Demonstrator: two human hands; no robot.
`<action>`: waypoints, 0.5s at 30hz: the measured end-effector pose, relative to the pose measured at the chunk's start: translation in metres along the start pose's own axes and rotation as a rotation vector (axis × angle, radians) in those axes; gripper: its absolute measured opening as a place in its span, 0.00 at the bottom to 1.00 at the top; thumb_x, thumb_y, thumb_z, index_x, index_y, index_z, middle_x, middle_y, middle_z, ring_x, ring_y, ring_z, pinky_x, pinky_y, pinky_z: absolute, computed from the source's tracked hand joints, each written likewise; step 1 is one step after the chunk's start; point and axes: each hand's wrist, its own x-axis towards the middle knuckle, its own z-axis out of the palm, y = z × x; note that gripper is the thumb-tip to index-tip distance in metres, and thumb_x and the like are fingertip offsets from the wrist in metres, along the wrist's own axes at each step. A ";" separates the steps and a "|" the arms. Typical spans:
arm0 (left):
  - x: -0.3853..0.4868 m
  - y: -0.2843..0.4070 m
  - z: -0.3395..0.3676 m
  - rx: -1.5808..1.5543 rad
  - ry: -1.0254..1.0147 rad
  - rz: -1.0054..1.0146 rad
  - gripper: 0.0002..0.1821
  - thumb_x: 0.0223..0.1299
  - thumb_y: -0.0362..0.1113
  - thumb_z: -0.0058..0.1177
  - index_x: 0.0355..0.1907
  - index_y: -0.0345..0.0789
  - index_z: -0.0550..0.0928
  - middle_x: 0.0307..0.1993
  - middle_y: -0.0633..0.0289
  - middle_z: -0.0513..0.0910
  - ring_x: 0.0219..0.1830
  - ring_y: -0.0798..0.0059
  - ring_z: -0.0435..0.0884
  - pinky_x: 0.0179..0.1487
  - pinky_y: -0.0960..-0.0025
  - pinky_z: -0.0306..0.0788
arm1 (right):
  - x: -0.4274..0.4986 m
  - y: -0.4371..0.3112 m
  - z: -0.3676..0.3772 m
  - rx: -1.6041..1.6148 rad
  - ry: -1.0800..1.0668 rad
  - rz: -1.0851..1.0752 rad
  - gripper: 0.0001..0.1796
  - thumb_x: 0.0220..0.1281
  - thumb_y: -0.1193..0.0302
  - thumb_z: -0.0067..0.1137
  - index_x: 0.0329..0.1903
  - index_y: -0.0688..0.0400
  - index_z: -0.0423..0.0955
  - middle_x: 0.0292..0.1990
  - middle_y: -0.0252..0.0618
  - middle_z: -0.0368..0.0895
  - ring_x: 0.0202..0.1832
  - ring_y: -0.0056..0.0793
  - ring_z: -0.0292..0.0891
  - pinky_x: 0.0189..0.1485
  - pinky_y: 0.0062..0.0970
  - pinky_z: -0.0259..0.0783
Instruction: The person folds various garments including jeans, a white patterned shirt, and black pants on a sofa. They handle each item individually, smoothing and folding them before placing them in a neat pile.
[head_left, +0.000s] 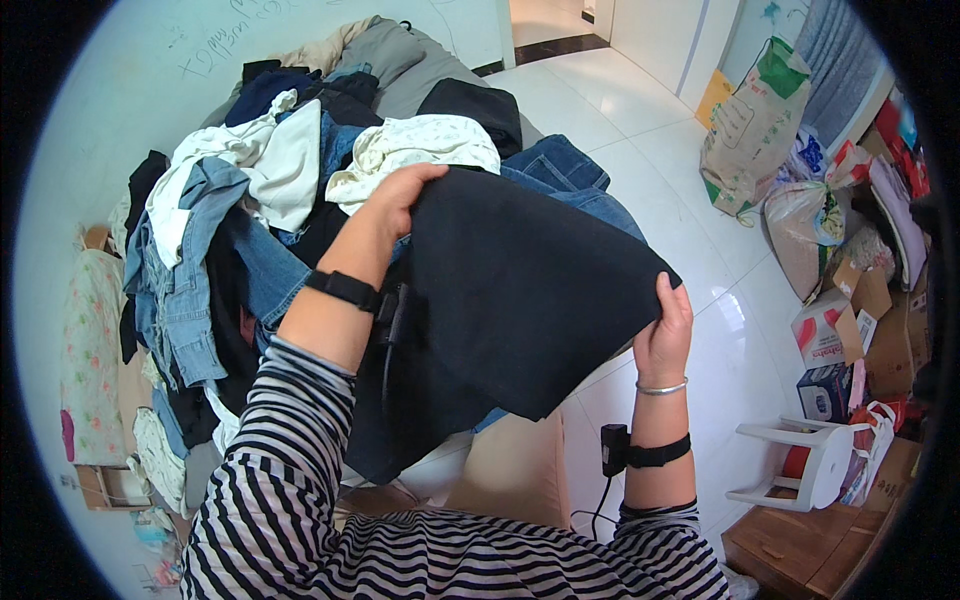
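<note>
A black cloth garment (517, 285), partly folded, is held up and spread in front of me. My left hand (401, 196) grips its upper left corner. At its far right corner, the fingers of my right hand (666, 330) pinch the edge. The garment's lower part hangs down towards my lap; its exact kind is unclear. Just beyond my left hand lies a white patterned cloth (420, 150) on a heap of clothes. Folded blue jeans (562, 165) show past the garment's upper edge, partly covered by it.
The heap also holds a light-blue denim garment (187, 277), a white garment (289, 165) and a folded black one (476, 109). Bags (757, 127), cardboard boxes (829, 330) and an overturned white stool (814, 465) stand along the right. A cable (596, 517) hangs near my right forearm.
</note>
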 end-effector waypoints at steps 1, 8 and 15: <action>-0.006 0.002 -0.004 -0.043 -0.031 -0.001 0.14 0.63 0.37 0.52 0.47 0.31 0.80 0.40 0.54 0.85 0.39 0.65 0.84 0.46 0.62 0.79 | -0.001 -0.002 -0.004 0.041 0.045 0.019 0.12 0.72 0.71 0.49 0.49 0.66 0.73 0.48 0.43 0.81 0.49 0.29 0.78 0.55 0.26 0.72; -0.016 -0.021 -0.014 0.373 0.084 -0.213 0.32 0.60 0.59 0.57 0.53 0.34 0.77 0.54 0.48 0.78 0.52 0.65 0.79 0.56 0.65 0.74 | -0.007 0.014 -0.015 0.186 0.105 0.218 0.11 0.70 0.74 0.50 0.51 0.65 0.72 0.52 0.47 0.79 0.54 0.37 0.77 0.61 0.33 0.70; -0.017 -0.020 -0.019 0.587 -0.086 -0.133 0.26 0.56 0.50 0.63 0.48 0.30 0.79 0.47 0.52 0.81 0.48 0.66 0.80 0.54 0.67 0.74 | -0.015 0.009 -0.022 0.258 0.079 0.411 0.14 0.69 0.71 0.52 0.53 0.66 0.72 0.51 0.46 0.80 0.52 0.36 0.79 0.57 0.33 0.75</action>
